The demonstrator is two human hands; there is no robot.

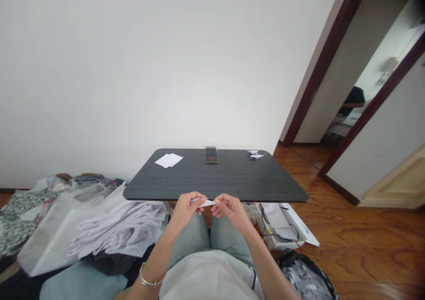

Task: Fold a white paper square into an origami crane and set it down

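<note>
Folded paper (207, 203), seemingly half-made, is pinched by the left hand (190, 206) and the right hand (229, 206) at the table's (186, 180) near edge; two winged paper figures (256, 156), far right, seem finished, while sheets (168, 160), far left, lie unfolded.

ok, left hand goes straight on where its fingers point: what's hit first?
Past the folded white paper in its grip, the left hand would probably meet the right hand, though one view leaves depth unclear.
</note>
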